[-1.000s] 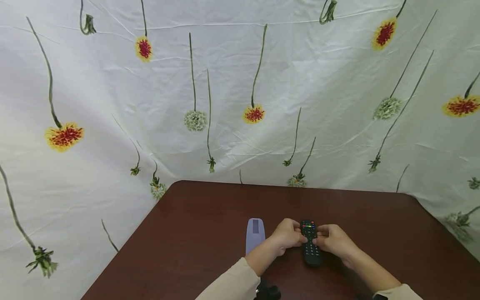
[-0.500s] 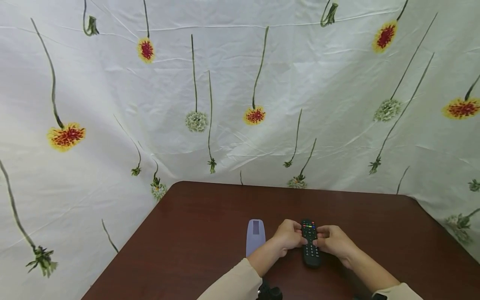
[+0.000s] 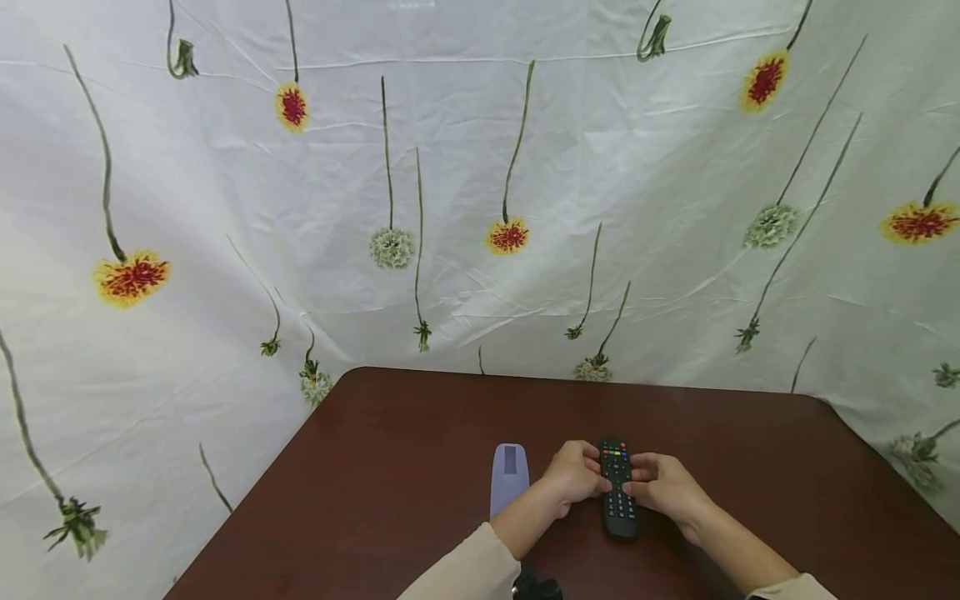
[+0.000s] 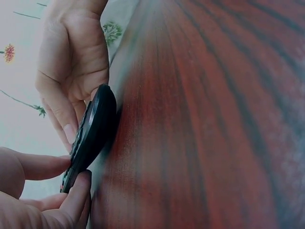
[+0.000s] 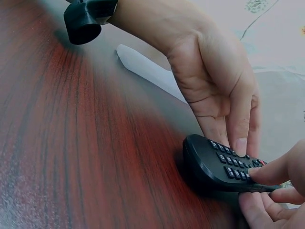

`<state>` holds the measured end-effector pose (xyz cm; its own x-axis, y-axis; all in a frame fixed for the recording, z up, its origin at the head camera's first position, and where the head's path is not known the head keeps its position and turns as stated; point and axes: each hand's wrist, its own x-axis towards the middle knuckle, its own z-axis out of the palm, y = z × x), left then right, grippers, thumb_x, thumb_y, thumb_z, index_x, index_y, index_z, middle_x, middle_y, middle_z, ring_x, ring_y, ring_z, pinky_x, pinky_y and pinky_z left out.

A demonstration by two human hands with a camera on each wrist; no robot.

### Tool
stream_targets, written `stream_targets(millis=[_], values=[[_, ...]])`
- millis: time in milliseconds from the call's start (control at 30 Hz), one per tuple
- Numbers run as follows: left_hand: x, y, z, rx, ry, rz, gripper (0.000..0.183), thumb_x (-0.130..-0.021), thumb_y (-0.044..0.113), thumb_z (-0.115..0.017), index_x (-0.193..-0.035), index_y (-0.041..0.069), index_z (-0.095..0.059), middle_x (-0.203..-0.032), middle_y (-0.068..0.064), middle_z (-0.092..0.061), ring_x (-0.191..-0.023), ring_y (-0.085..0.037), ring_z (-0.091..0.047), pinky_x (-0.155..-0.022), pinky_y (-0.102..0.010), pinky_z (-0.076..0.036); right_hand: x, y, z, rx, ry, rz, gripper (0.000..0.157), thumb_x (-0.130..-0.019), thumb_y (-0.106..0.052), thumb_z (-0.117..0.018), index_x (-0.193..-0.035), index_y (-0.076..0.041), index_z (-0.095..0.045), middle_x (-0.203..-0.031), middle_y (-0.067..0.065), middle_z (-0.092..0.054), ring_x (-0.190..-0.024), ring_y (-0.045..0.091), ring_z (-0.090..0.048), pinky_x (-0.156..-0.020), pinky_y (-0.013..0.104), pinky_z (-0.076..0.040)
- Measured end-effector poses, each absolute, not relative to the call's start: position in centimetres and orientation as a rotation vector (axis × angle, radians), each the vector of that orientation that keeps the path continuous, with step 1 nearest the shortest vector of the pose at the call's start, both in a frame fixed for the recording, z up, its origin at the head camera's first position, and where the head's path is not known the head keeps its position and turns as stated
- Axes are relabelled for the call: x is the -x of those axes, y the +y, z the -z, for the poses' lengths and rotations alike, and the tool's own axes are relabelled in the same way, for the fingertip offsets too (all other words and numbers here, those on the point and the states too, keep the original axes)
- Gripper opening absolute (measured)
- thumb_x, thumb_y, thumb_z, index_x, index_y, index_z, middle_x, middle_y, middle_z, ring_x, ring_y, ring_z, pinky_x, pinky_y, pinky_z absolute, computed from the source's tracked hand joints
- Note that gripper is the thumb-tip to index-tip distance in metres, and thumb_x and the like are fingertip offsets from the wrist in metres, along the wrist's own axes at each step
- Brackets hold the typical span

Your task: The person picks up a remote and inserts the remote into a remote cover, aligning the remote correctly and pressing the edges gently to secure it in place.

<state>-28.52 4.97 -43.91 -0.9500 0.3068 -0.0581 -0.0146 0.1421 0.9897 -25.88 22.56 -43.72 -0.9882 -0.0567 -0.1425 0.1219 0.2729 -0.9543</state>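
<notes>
A black remote control (image 3: 618, 500) with rows of light-marked buttons and a few coloured ones lies between both hands in the head view. My left hand (image 3: 573, 473) pinches its left side, thumb on the button face. From the right side my right hand (image 3: 667, 490) pinches it too, with the thumb (image 5: 276, 171) over the buttons and fingers under the edge in the right wrist view. The left wrist view shows the remote (image 4: 93, 131) edge-on, its lower end close to the tabletop; whether it touches there I cannot tell.
A flat lavender object (image 3: 509, 479) with a dark rectangle near its far end lies left of the left hand, partly covered by that forearm. Both rest over a dark reddish-brown table (image 3: 420, 417). Behind it hangs a white flower-print cloth (image 3: 465, 183).
The head view has tilted slightly, so the scene sits a little lower. Both hands keep their hold on the remote control, with hardly any movement.
</notes>
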Motion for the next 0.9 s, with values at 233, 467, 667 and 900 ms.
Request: stream_targets(millis=[233, 467, 667, 900], values=[[28.8, 4.7, 44.2, -0.319, 2.121, -1.966, 0.050, -0.077, -0.025, -0.074, -0.122, -0.006, -0.060, -0.090, -0.012, -0.060, -0.076, -0.018, -0.064, -0.072, -0.034, -0.061, 25.8, 22.7, 43.9, -0.060, 2.308, 1.918, 0.057, -0.092, 0.011, -0.068, -0.143, 0.018, -0.041, -0.118, 0.028, -0.056, -0.102, 0.029, -0.064, -0.089, 0.042, -0.057], [29.2, 4.0, 43.6, -0.356, 2.066, -2.013, 0.052, -0.079, -0.024, -0.074, -0.125, -0.004, -0.060, -0.090, -0.012, -0.061, -0.075, -0.019, -0.067, -0.073, -0.037, -0.061, 26.0, 22.4, 43.7, -0.021, 2.250, 2.026, 0.050, -0.095, 0.011, -0.064, -0.139, 0.021, -0.043, -0.117, 0.026, -0.060, -0.104, 0.026, -0.066, -0.092, 0.040, -0.056], [29.1, 3.4, 43.1, -0.369, 2.041, -2.036, 0.052, -0.079, -0.024, -0.074, -0.125, -0.004, -0.060, -0.093, -0.013, -0.061, -0.076, -0.019, -0.066, -0.075, -0.039, -0.061, 26.1, 22.0, 43.2, 0.024, 2.258, 2.033, 0.049, -0.095, 0.010, -0.065, -0.139, 0.020, -0.044, -0.117, 0.026, -0.061, -0.104, 0.026, -0.066, -0.093, 0.043, -0.056], [29.0, 2.1, 42.3, -0.430, 2.052, -2.034, 0.053, -0.081, -0.020, -0.075, -0.128, -0.003, -0.059, -0.096, -0.011, -0.062, -0.078, -0.019, -0.067, -0.075, -0.038, -0.061, 26.0, 21.3, 42.2, 0.079, 2.287, 2.018, 0.048, -0.095, 0.009, -0.066, -0.138, 0.018, -0.046, -0.115, 0.024, -0.062, -0.102, 0.027, -0.066, -0.091, 0.044, -0.056]])
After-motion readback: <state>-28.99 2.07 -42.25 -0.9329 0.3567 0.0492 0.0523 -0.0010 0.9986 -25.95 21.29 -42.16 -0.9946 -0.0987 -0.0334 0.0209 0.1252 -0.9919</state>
